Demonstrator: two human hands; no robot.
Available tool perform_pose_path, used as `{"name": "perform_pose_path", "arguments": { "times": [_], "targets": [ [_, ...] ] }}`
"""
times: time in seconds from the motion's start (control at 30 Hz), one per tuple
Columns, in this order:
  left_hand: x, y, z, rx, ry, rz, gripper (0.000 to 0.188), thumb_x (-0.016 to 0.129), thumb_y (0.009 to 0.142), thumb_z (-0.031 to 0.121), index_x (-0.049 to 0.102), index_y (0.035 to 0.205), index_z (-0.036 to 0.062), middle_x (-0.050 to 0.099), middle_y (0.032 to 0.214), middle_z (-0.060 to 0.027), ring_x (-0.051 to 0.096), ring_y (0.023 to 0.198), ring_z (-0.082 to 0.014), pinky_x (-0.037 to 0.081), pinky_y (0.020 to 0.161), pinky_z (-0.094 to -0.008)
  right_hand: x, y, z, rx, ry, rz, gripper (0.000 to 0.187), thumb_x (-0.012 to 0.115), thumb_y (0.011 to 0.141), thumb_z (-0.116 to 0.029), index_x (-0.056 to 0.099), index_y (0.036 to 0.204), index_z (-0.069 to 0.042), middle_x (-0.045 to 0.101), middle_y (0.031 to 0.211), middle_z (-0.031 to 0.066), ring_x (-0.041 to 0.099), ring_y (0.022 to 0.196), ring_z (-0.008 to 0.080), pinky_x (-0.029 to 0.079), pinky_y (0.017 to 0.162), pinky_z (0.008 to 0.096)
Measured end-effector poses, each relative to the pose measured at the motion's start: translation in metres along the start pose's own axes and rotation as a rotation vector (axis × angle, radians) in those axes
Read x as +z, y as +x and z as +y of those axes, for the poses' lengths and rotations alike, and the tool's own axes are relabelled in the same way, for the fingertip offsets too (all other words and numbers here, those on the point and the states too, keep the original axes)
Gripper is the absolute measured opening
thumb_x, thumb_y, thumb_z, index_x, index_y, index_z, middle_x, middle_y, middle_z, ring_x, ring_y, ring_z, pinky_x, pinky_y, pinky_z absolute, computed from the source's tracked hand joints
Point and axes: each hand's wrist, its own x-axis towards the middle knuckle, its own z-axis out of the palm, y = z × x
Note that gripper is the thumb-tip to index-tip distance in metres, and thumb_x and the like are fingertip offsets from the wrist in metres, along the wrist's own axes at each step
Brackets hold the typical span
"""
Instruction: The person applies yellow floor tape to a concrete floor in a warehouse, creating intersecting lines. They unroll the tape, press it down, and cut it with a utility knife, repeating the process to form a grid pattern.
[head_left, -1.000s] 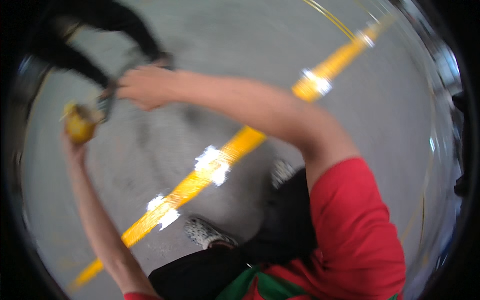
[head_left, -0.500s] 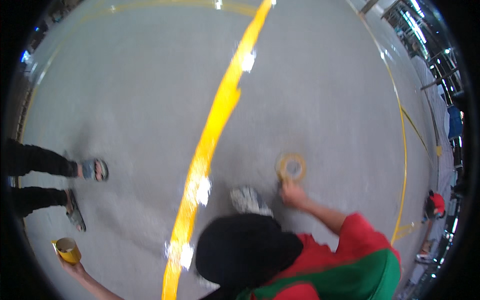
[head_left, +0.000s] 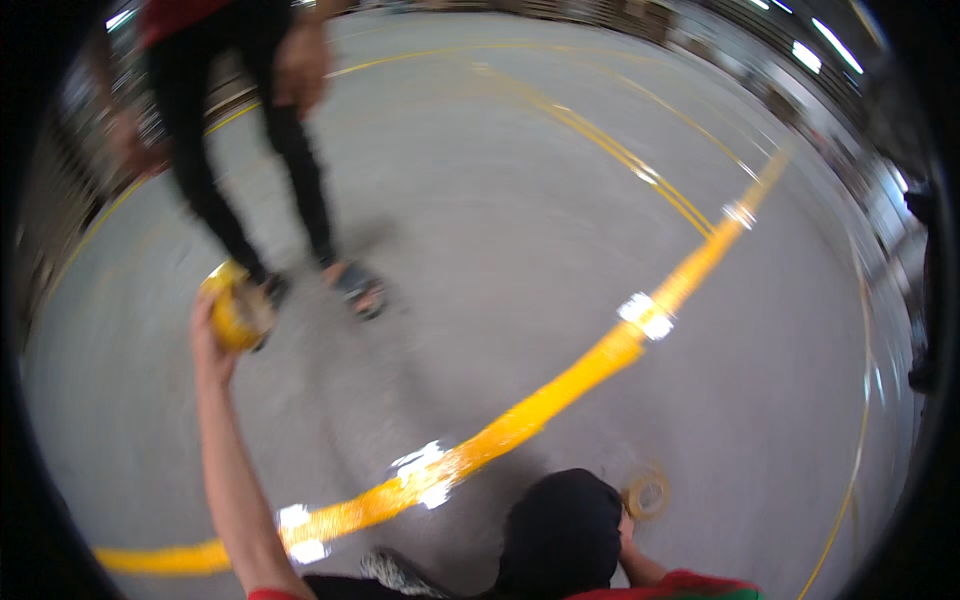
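My left hand (head_left: pixel 208 335) is wrapped round a wide roll of yellow tape (head_left: pixel 235 310), held out on my outstretched arm in front of a standing person's feet. Beside my black-clad knee (head_left: pixel 560 525), my right hand (head_left: pixel 627 530) grips a roll of clear, tan-looking tape (head_left: pixel 648 494); the knee partly covers that hand. A broad yellow strip (head_left: pixel 540 405) runs across the grey floor between the two rolls, with shiny patches across it. My left forearm reaches over its near end.
A person in black trousers (head_left: pixel 290 150) and sandals stands at the far left, hands hanging down, face out of view. Thinner yellow lines (head_left: pixel 640 165) mark the floor farther off. My patterned shoe (head_left: pixel 395 572) is at the lower edge, by the strip.
My view has swung up and left, showing more of the standing person. My left hand has raised the yellow tape roll forward; my right hand still holds the clear roll by my knee.
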Motion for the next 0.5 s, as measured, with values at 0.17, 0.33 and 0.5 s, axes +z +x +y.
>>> {"name": "perform_pose_path", "arguments": {
  "times": [0.17,0.33,0.5],
  "targets": [
    [0.017,-0.010,0.009,-0.084,-0.141,-0.203,0.030,0.063,0.091,0.020,0.054,0.118,0.0112,0.061,0.103,-0.0064,0.062,0.091,-0.0190,0.055,0.075,-0.0408,-0.016,0.070,-0.001,-0.112,0.140,-0.042,0.040,0.053,0.095,-0.018,0.049,0.125,0.007,0.059,0.117,0.0238,0.058,0.114,0.0367,0.048,0.097,0.0445],
    [0.039,-0.009,0.010,0.081,-0.243,-0.076,0.034,0.065,0.087,0.013,0.055,0.119,0.0066,0.060,0.106,-0.0040,0.061,0.093,-0.0183,0.052,0.084,-0.0352,-0.100,0.207,-0.089,-0.367,0.418,0.094,0.043,0.052,0.099,-0.021,0.048,0.131,0.008,0.059,0.124,0.0222,0.057,0.118,0.0309,0.047,0.100,0.0411],
    [0.048,-0.017,0.013,0.047,-0.259,-0.030,0.035,0.060,0.090,0.009,0.055,0.125,0.0075,0.061,0.110,-0.0044,0.060,0.100,-0.0193,0.053,0.086,-0.0355,-0.249,0.231,-0.297,-1.031,0.179,0.328,0.041,0.048,0.103,-0.017,0.046,0.134,0.010,0.059,0.124,0.0233,0.057,0.119,0.0294,0.049,0.097,0.0379]
  ]
}}
